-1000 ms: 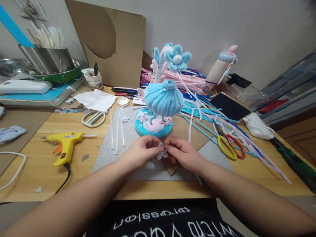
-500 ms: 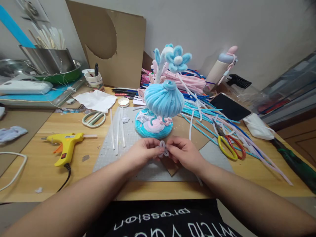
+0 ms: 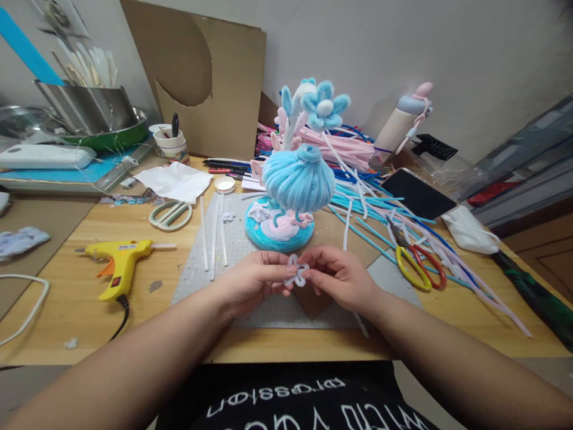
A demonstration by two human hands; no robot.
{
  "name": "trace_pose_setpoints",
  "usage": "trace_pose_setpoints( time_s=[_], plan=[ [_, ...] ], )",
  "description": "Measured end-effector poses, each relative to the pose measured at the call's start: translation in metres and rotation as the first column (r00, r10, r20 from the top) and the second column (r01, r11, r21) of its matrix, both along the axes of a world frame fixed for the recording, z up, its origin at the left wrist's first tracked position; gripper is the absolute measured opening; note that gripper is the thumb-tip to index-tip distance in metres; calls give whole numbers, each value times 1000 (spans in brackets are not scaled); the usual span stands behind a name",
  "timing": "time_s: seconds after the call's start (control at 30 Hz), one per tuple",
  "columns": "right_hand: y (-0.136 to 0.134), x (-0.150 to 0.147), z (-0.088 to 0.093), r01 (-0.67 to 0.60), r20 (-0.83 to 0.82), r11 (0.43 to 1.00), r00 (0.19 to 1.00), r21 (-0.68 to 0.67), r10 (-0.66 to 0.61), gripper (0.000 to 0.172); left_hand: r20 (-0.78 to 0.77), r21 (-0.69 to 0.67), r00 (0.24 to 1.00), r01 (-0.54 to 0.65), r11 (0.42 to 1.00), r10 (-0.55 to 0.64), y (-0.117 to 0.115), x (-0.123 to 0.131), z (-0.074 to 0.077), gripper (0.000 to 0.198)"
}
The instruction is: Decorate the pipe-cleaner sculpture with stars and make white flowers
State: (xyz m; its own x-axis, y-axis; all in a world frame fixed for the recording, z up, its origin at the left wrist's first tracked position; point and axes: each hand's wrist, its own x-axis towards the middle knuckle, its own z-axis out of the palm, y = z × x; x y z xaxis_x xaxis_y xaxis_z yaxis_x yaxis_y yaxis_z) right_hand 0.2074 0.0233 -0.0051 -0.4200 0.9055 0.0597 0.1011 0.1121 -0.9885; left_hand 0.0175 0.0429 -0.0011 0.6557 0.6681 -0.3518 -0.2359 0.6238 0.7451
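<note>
A small pale pipe cleaner flower (image 3: pixel 296 272), made of looped petals, is pinched between both hands in front of me. My left hand (image 3: pixel 264 273) is closed on its left side, thumb on top. My right hand (image 3: pixel 333 276) grips it from the right between thumb and fingers. Just behind stands a blue pipe cleaner lamp-like piece (image 3: pixel 298 179), with a pleated shade and a blue flower on a white curved stem. Its round base (image 3: pixel 280 240) is turquoise and pink. Below my hands lies a grey cutting mat (image 3: pixel 201 298) with a piece of brown cardboard (image 3: pixel 313 301) on it.
A yellow hot glue gun (image 3: pixel 120 263) and green-handled scissors (image 3: pixel 170 216) lie left. Clear glue sticks (image 3: pixel 213 239) rest on the mat. To the right are yellow-and-red-handled scissors (image 3: pixel 414 263), loose pipe cleaners (image 3: pixel 470 275), a phone (image 3: pixel 418 194) and a bottle (image 3: pixel 403 122).
The pale flower has turned in my fingers, and its looped petals now show more openly. Both hands stay in nearly the same place.
</note>
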Motion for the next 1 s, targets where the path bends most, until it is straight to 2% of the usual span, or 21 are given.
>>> trace_pose_setpoints(
  time_s=[0.23,0.67,0.77,0.87,1.0],
  plan=[
    [2,-3,-1,-5,-80,989,997,-145,-7,20,5,61,998,-62,996,62,0,3,-3,18],
    [3,0,1,-49,-66,986,997,-162,39,23,-36,90,995,-95,991,98,-1,4,-2,22],
    [3,0,1,-42,-90,978,996,-205,24,27,-51,143,988,-137,980,146,-1,4,-1,23],
    [3,-1,-2,-42,-67,966,997,-254,26,25,-89,202,985,-130,971,151,-1,4,-2,24],
    [1,-5,-6,6,-13,975,1000,-222,-9,25,-106,193,984,-123,973,146,-1,5,-4,26]
  ],
)
